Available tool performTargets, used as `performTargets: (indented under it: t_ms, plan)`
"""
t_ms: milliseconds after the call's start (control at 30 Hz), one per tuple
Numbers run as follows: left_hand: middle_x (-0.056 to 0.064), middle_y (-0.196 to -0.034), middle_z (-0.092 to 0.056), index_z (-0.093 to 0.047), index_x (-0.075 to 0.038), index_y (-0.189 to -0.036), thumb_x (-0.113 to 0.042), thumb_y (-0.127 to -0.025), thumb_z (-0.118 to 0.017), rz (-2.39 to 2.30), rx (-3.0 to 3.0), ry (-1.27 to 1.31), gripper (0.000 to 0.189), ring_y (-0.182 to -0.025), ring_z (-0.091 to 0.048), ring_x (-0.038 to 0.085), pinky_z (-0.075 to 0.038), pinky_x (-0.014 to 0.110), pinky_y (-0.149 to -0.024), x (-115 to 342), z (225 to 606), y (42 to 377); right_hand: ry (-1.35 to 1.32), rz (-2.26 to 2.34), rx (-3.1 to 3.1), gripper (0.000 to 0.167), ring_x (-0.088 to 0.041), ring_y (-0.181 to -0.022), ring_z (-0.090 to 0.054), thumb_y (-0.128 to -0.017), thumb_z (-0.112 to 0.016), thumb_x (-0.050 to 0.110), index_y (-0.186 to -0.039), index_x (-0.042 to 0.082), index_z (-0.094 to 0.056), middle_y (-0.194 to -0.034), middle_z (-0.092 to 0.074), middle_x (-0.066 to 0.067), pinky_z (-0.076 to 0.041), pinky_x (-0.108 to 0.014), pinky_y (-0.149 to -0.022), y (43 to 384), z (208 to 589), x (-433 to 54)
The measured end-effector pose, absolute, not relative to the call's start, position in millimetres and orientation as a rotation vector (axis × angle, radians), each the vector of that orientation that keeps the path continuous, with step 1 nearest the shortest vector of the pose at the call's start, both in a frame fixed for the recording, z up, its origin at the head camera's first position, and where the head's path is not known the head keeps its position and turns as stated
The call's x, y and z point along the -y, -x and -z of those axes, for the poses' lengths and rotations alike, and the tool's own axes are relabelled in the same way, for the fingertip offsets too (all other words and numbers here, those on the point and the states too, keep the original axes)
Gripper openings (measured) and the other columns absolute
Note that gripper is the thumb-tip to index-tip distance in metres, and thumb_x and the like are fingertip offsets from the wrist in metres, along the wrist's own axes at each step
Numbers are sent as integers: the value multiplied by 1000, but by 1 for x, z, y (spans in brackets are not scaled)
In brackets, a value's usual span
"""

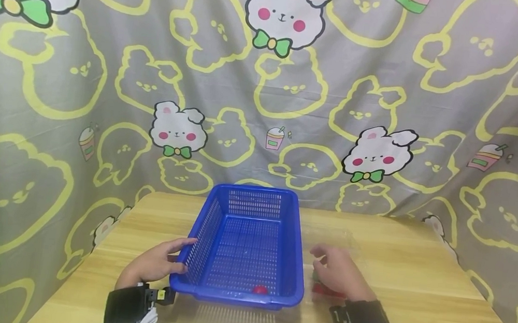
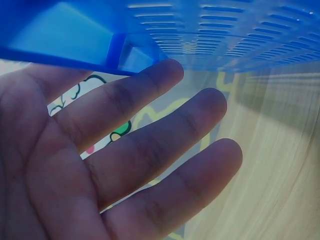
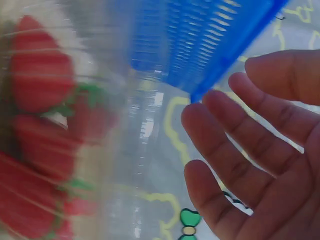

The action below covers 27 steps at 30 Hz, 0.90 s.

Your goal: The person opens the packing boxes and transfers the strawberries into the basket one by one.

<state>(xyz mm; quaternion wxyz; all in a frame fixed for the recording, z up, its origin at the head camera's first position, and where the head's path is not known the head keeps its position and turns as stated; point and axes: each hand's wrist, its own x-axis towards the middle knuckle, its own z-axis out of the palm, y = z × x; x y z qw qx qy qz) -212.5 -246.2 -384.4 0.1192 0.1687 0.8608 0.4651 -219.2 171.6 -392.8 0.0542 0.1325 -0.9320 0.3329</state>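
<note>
A blue plastic basket (image 1: 296, 258) with slotted walls stands before me in the head view. A small red object (image 1: 260, 290) lies inside by its near wall. My left hand (image 1: 160, 260) is at the basket's left side, thumb and forefinger at the rim; its other fingers (image 2: 165, 145) stretch out loosely below the rim in the left wrist view. Right of the basket, my right hand (image 1: 336, 269) hovers with relaxed, slightly bent fingers and nothing in them. Beside it is a clear plastic box (image 3: 145, 125) with several red strawberries (image 3: 42, 65), partly hidden by that hand in the head view.
All of this is on a light wooden table (image 1: 416, 280). A grey curtain (image 1: 312, 99) printed with rabbits hangs behind the table and along both sides. Each wrist wears a black camera strap (image 1: 127, 306).
</note>
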Motion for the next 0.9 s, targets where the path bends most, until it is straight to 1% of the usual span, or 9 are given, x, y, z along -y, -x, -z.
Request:
performTargets:
  t_ms: [67, 200, 267, 333, 433, 567, 600, 800, 900]
  plan:
    - [37, -144, -32, -39, 5, -143, -1, -84, -66, -1359, -2517, -488, 65, -123, -40, 59, -51, 57, -86, 246, 384, 212, -395, -1006, 2868, 27, -22, -85, -65, -82, -64, 2, -109, -1, -67, -103, -69, -13, -55, -44, -78, 222, 399, -172]
    - [38, -143, -33, -40, 5, -142, -1, -84, -67, -1352, -2527, -479, 65, -122, -41, 59, -50, 58, -87, 246, 384, 211, -401, -949, 2910, 28, -26, -89, -64, -81, -67, 2, -109, -2, -66, -101, -67, -14, -51, -50, -85, 226, 411, -172]
    - [38, -143, -33, -40, 5, -142, -1, -83, -67, -1348, -2532, -476, 65, -121, -42, 59, -50, 58, -87, 246, 383, 210, -387, -953, 2934, 30, -23, -80, -64, -82, -68, 2, -111, -3, -65, -97, -66, -13, -50, -51, -85, 227, 416, -172]
    - [38, -143, -33, -40, 6, -142, -1, -83, -67, -1349, -2531, -477, 65, -122, -41, 59, -50, 58, -87, 246, 383, 211, -357, -984, 2966, 32, -19, -70, -63, -83, -66, 2, -115, -3, -63, -89, -65, -10, -51, -49, -81, 229, 422, -171]
    - [37, -144, -32, -40, 6, -142, -1, -84, -67, -1347, -2532, -483, 65, -123, -40, 59, -50, 58, -87, 246, 383, 212, -297, -992, 3005, 35, -15, -65, -60, -83, -66, 4, -117, -3, -63, -84, -64, -6, -52, -46, -77, 231, 428, -170]
    - [37, -144, -33, -40, 5, -142, 0, -84, -67, -1353, -2526, -479, 65, -123, -41, 59, -51, 58, -86, 246, 384, 212, -307, -871, 2991, 31, -21, -79, -60, -78, -67, 4, -109, -3, -66, -85, -64, -6, -52, -49, -79, 234, 434, -171]
    - [37, -144, -33, -40, 5, -143, 0, -84, -67, -1355, -2524, -477, 65, -122, -41, 59, -51, 57, -86, 247, 385, 213, -311, -856, 2984, 30, -22, -79, -60, -78, -68, 4, -107, -3, -66, -84, -64, -5, -52, -49, -78, 234, 435, -171]
    - [36, -144, -33, -41, 5, -142, -1, -84, -68, -1353, -2533, -463, 65, -121, -42, 59, -51, 58, -85, 247, 386, 213, -311, -905, 2948, 19, -18, -67, -54, -75, -65, -2, -94, -3, -67, -70, -56, -2, -51, -40, -66, 236, 440, -171]
    - [36, -145, -33, -41, 4, -142, -1, -84, -68, -1350, -2540, -456, 64, -122, -42, 59, -51, 58, -86, 247, 386, 213, -307, -912, 2927, 14, -16, -65, -54, -78, -65, -2, -92, -1, -67, -69, -56, -1, -51, -41, -67, 236, 442, -171]
